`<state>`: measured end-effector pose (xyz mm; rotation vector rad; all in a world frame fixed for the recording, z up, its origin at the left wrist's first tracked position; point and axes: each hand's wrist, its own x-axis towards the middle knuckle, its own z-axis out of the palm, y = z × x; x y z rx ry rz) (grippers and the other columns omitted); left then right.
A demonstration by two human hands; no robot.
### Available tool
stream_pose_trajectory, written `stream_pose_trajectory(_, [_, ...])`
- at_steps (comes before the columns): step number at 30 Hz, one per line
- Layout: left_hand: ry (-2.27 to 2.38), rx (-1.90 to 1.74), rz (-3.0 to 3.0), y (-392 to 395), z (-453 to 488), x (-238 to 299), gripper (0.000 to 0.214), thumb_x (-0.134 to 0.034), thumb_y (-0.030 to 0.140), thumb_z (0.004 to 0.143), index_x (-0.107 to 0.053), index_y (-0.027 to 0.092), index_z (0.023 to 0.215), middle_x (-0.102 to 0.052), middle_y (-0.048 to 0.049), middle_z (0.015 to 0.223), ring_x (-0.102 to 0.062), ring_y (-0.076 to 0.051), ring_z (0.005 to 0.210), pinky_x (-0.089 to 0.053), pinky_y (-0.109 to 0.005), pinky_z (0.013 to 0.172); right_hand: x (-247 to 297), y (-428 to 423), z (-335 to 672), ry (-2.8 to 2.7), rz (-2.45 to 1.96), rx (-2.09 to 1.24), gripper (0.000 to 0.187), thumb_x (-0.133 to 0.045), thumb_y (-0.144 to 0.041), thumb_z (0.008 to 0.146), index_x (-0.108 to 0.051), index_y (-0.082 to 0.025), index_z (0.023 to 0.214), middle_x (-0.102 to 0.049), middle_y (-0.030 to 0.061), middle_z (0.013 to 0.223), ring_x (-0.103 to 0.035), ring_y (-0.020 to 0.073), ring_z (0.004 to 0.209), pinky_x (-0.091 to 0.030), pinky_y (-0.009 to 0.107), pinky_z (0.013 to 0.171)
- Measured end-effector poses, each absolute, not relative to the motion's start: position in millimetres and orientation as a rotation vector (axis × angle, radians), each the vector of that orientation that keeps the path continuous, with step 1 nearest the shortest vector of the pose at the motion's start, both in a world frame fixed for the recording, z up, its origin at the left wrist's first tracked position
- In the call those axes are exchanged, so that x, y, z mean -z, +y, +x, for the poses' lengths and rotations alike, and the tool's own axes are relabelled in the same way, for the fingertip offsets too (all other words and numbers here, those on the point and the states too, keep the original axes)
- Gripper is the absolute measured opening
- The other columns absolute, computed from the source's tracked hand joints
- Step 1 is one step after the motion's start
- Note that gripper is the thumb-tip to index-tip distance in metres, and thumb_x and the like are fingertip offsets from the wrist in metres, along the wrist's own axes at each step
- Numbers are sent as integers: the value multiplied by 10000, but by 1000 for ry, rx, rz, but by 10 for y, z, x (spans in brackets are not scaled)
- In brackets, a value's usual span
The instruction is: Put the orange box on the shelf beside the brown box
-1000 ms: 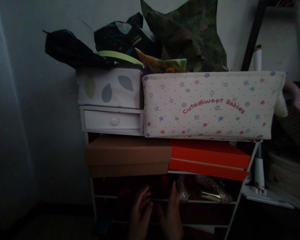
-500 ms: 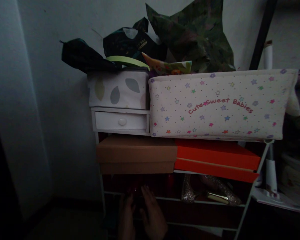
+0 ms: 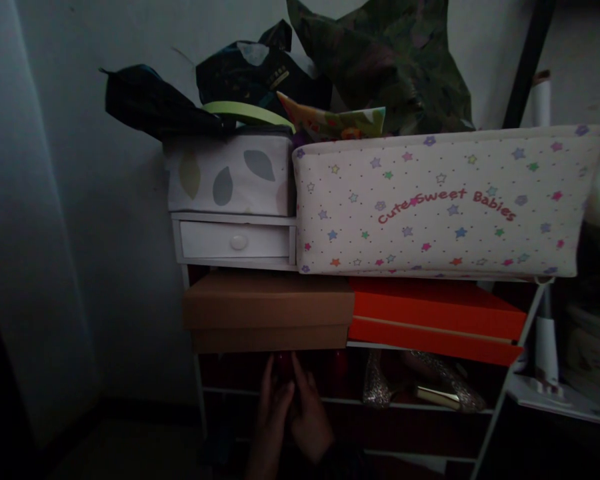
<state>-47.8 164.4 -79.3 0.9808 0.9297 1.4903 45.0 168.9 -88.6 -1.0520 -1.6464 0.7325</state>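
Both my hands reach into the dark shelf under a brown cardboard box (image 3: pixel 267 310). My left hand (image 3: pixel 271 413) and my right hand (image 3: pixel 307 413) are pressed close together around a dark red object (image 3: pixel 283 365) that is barely visible in the shadow. Whether the fingers grip it or only touch it cannot be told. To the right on the same shelf lies a pair of glittery high-heeled shoes (image 3: pixel 420 387).
An orange box (image 3: pixel 430 320) sits beside the brown one. Above them stand a small white drawer (image 3: pixel 237 241), a leaf-print fabric box (image 3: pixel 230 175) and a long star-print fabric bin (image 3: pixel 440 203) holding bags. A white rack post (image 3: pixel 547 340) is at the right, a wall at the left.
My hands have risen from below the shelf edge and moved forward into the shelf, coming together around the dark red object. The camera shifted slightly.
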Motion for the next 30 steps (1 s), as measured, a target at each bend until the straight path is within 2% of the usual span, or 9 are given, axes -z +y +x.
stream_pose_trajectory(3, [906,-1443,1060,1649,-443,763,724,-594,482,793,-289,299,1423,-354,-59,1516,-356,-238,1361,-277,-378,1127,915,1685,500,-1571,-1046,-760,651,-409,-167,869,-166,-278,1462,-367,93,1434,-360,172,1335,-289,393,1123])
stream_pose_trajectory(7, [896,-1380,1121,1667,-389,779,719,-569,472,817,-271,263,1437,-301,-46,1542,-293,-223,1393,-250,-365,1143,931,1677,566,-1505,-1035,-762,627,-411,-223,883,-172,-257,1462,-326,93,1481,-304,177,1372,-243,410,1144])
stream_pose_trajectory(12, [877,-1300,1199,1662,-318,775,737,-559,466,830,-236,236,1452,-293,-68,1542,-304,-223,1388,-272,-365,1134,995,1697,634,-1450,-1011,-742,596,-372,-303,917,-144,-244,1465,-219,73,1544,-202,165,1415,-195,417,1162])
stream_pose_trajectory(16, [838,-1274,1204,1627,-293,734,728,-562,457,832,-247,239,1451,-387,-83,1495,-346,-229,1368,-328,-358,1104,1054,1693,641,-1415,-1001,-733,615,-390,-327,915,-127,-251,1466,-182,64,1557,-186,165,1420,-191,420,1163])
stream_pose_trajectory(22, [857,-1299,1195,1640,-287,718,723,-613,462,795,-319,264,1425,-425,-70,1472,-370,-255,1354,-335,-386,1102,997,1641,627,-1391,-1016,-745,661,-430,-361,899,-123,-229,1469,-194,86,1552,-186,187,1422,-202,423,1158])
stream_pose_trajectory(27, [875,-1314,1232,1683,-293,745,643,-589,450,817,-369,285,1398,-343,-31,1519,-308,-244,1387,-236,-412,1151,977,1596,621,-1385,-974,-851,709,-453,-332,889,-63,-245,1475,-170,67,1561,-172,166,1423,-179,410,1163])
stream_pose_trajectory(30, [859,-1322,1258,1724,-288,804,636,-568,442,834,-354,269,1407,-313,-38,1532,-280,-230,1399,-189,-413,1166,994,1584,631,-1401,-939,-887,740,-458,-309,885,-17,-245,1475,-159,63,1564,-159,157,1425,-164,409,1165])
